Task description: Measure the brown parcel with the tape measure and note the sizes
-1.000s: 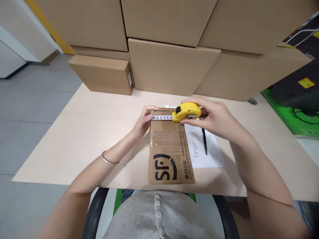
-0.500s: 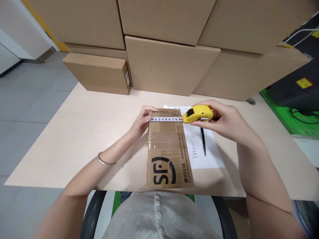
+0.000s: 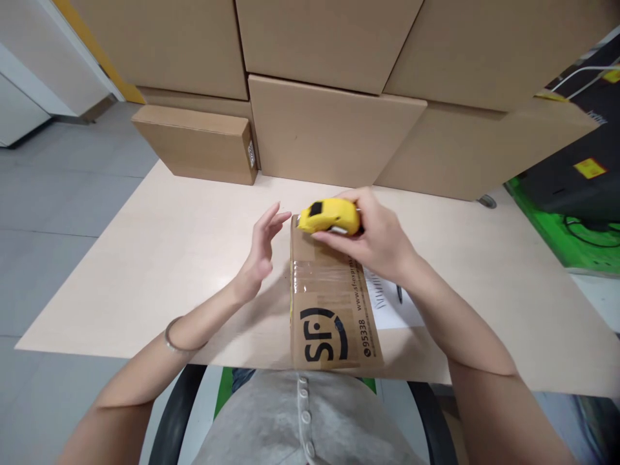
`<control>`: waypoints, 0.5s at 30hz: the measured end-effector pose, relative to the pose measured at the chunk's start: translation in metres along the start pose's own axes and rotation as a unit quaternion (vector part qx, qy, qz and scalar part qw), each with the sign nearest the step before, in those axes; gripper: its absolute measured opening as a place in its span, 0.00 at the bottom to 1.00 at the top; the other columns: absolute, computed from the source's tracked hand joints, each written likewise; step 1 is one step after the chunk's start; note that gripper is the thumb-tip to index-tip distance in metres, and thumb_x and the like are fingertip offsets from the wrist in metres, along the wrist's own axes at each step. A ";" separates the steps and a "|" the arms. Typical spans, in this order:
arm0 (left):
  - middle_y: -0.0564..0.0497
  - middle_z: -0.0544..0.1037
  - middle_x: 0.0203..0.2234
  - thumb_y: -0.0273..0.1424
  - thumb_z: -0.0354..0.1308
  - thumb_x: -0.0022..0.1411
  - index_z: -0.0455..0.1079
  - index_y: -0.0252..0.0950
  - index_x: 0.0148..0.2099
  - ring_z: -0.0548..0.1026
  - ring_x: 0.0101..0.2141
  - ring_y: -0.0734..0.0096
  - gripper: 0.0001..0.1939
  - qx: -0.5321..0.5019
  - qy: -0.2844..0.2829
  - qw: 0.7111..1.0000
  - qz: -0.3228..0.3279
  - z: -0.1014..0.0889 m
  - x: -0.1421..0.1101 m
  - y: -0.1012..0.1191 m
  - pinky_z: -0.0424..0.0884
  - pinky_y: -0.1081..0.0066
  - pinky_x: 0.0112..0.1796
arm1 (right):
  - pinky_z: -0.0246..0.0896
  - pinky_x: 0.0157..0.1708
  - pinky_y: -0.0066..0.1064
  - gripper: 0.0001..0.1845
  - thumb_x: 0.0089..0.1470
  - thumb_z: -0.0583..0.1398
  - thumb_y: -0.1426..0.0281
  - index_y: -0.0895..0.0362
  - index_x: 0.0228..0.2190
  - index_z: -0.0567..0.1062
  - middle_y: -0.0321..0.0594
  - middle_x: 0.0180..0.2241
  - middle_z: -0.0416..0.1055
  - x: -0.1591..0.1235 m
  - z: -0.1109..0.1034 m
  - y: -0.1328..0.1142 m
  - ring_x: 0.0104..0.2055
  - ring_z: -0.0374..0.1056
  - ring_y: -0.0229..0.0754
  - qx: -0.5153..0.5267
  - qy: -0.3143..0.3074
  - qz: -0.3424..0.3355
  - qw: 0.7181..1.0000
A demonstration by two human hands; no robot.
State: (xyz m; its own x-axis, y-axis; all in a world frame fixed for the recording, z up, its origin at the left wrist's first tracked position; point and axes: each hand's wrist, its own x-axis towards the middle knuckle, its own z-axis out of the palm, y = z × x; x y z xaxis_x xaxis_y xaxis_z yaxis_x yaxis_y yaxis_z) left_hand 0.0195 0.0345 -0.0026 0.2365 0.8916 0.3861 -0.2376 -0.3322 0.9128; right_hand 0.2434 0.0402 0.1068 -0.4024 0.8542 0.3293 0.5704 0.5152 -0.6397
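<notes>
A brown cardboard box [image 3: 324,290] with a black SF logo lies on the table in front of me. My right hand [image 3: 375,232] is wrapped round a yellow tape measure [image 3: 332,216] above the far end of the box. No blade shows stretched across the box. My left hand [image 3: 261,252] is raised just left of the box, fingers apart and holding nothing. Under the box's right side lies a white sheet of paper [image 3: 387,307] with handwritten marks. A black pen [image 3: 399,294] rests on it, partly hidden by my right arm.
Large cardboard boxes [image 3: 334,129] are stacked along the table's far edge. A smaller flat carton [image 3: 198,145] stands at the back left of the pale table [image 3: 145,278]. At the right is dark equipment [image 3: 571,174] with cables, on a green surface.
The measuring blade across the box has gone back into its yellow case. My right hand has moved left over the box with the case. My left hand has let go of the blade's end.
</notes>
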 end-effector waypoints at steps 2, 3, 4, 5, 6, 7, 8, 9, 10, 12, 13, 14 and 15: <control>0.46 0.65 0.70 0.66 0.56 0.60 0.55 0.54 0.75 0.58 0.71 0.39 0.47 0.073 -0.019 0.993 0.089 -0.003 -0.022 0.012 0.47 0.41 0.72 | 0.69 0.36 0.37 0.27 0.51 0.72 0.49 0.48 0.44 0.71 0.41 0.44 0.79 -0.005 -0.005 0.011 0.41 0.75 0.48 0.073 0.073 0.052 0.993; 0.46 0.64 0.70 0.67 0.57 0.58 0.56 0.54 0.76 0.57 0.71 0.37 0.50 0.109 -0.040 0.984 0.137 -0.004 -0.034 0.019 0.45 0.39 0.73 | 0.67 0.32 0.34 0.28 0.50 0.73 0.48 0.48 0.43 0.70 0.39 0.43 0.79 -0.007 -0.008 0.020 0.37 0.73 0.45 0.121 0.106 0.087 0.983; 0.47 0.63 0.71 0.70 0.59 0.52 0.55 0.55 0.76 0.57 0.71 0.34 0.55 0.141 -0.071 0.971 0.177 -0.003 -0.045 0.024 0.44 0.37 0.73 | 0.64 0.26 0.31 0.28 0.49 0.73 0.47 0.48 0.41 0.70 0.38 0.41 0.79 -0.008 -0.010 0.029 0.33 0.70 0.41 0.174 0.126 0.126 0.969; 0.47 0.61 0.71 0.71 0.63 0.46 0.54 0.55 0.77 0.57 0.71 0.32 0.60 0.174 -0.110 0.957 0.205 -0.001 -0.055 0.029 0.43 0.37 0.73 | 0.57 0.21 0.28 0.27 0.50 0.72 0.47 0.49 0.40 0.70 0.37 0.39 0.78 -0.009 -0.011 0.039 0.27 0.65 0.37 0.229 0.128 0.163 0.951; 0.48 0.59 0.72 0.70 0.66 0.43 0.52 0.55 0.77 0.57 0.71 0.32 0.64 0.206 -0.149 0.940 0.228 0.002 -0.063 0.031 0.42 0.38 0.74 | 0.49 0.17 0.27 0.26 0.50 0.71 0.46 0.50 0.39 0.70 0.36 0.35 0.77 -0.010 -0.012 0.049 0.22 0.58 0.33 0.283 0.114 0.196 0.932; 0.48 0.56 0.74 0.68 0.69 0.42 0.51 0.54 0.78 0.56 0.71 0.33 0.66 0.235 -0.177 0.923 0.247 0.005 -0.069 0.032 0.42 0.41 0.74 | 0.41 0.14 0.26 0.26 0.50 0.71 0.45 0.51 0.37 0.70 0.35 0.32 0.76 -0.010 -0.011 0.058 0.18 0.50 0.30 0.331 0.089 0.225 0.912; 0.48 0.53 0.75 0.64 0.72 0.42 0.50 0.53 0.79 0.55 0.72 0.34 0.67 0.259 -0.195 0.910 0.259 0.009 -0.073 0.031 0.42 0.43 0.75 | 0.34 0.13 0.26 0.27 0.49 0.70 0.45 0.52 0.35 0.71 0.33 0.28 0.73 -0.010 -0.010 0.065 0.16 0.43 0.28 0.370 0.060 0.247 0.894; 0.48 0.50 0.76 0.59 0.75 0.43 0.48 0.51 0.79 0.55 0.72 0.36 0.68 0.272 -0.200 0.903 0.266 0.012 -0.075 0.029 0.43 0.44 0.75 | 0.30 0.13 0.26 0.28 0.48 0.70 0.44 0.53 0.33 0.71 0.31 0.25 0.70 -0.010 -0.009 0.071 0.16 0.39 0.27 0.397 0.037 0.261 0.879; 0.47 0.48 0.76 0.55 0.77 0.44 0.46 0.50 0.80 0.54 0.73 0.37 0.69 0.271 -0.193 0.904 0.269 0.015 -0.076 0.026 0.46 0.45 0.75 | 0.28 0.12 0.25 0.28 0.47 0.71 0.44 0.53 0.31 0.70 0.29 0.22 0.67 -0.010 -0.009 0.074 0.15 0.36 0.26 0.414 0.026 0.269 0.869; 0.48 0.48 0.77 0.53 0.77 0.47 0.44 0.52 0.80 0.54 0.73 0.38 0.67 0.225 -0.143 0.930 0.255 0.017 -0.074 0.020 0.56 0.44 0.72 | 0.26 0.12 0.25 0.28 0.45 0.72 0.45 0.53 0.29 0.69 0.27 0.20 0.64 -0.012 -0.013 0.076 0.15 0.35 0.25 0.422 0.034 0.273 0.864; 0.49 0.50 0.76 0.54 0.75 0.50 0.44 0.55 0.79 0.56 0.73 0.38 0.63 0.187 -0.100 0.948 0.237 0.017 -0.073 0.019 0.60 0.43 0.70 | 0.25 0.12 0.25 0.27 0.46 0.72 0.46 0.53 0.29 0.70 0.27 0.21 0.64 -0.013 -0.019 0.074 0.15 0.35 0.26 0.418 0.046 0.270 0.866; 0.50 0.52 0.76 0.56 0.71 0.54 0.46 0.59 0.78 0.58 0.72 0.38 0.57 0.153 -0.048 0.964 0.211 0.015 -0.071 0.019 0.64 0.42 0.67 | 0.24 0.12 0.25 0.26 0.46 0.72 0.47 0.53 0.29 0.71 0.28 0.21 0.65 -0.016 -0.026 0.071 0.15 0.35 0.26 0.411 0.063 0.265 0.870; 0.51 0.54 0.76 0.57 0.67 0.59 0.47 0.64 0.77 0.60 0.71 0.39 0.50 0.129 0.014 0.975 0.179 0.013 -0.069 0.020 0.66 0.42 0.65 | 0.23 0.12 0.26 0.25 0.47 0.72 0.48 0.53 0.29 0.72 0.29 0.22 0.66 -0.019 -0.034 0.067 0.15 0.35 0.26 0.403 0.079 0.261 0.874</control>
State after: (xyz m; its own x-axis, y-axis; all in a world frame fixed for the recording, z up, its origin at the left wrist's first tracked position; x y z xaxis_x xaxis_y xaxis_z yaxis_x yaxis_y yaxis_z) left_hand 0.0109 -0.0375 -0.0094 0.1544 0.7107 0.6863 -0.0538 -0.6876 0.7241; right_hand 0.3140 0.0610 0.0811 -0.0988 0.9899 -0.1019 -0.0684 -0.1090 -0.9917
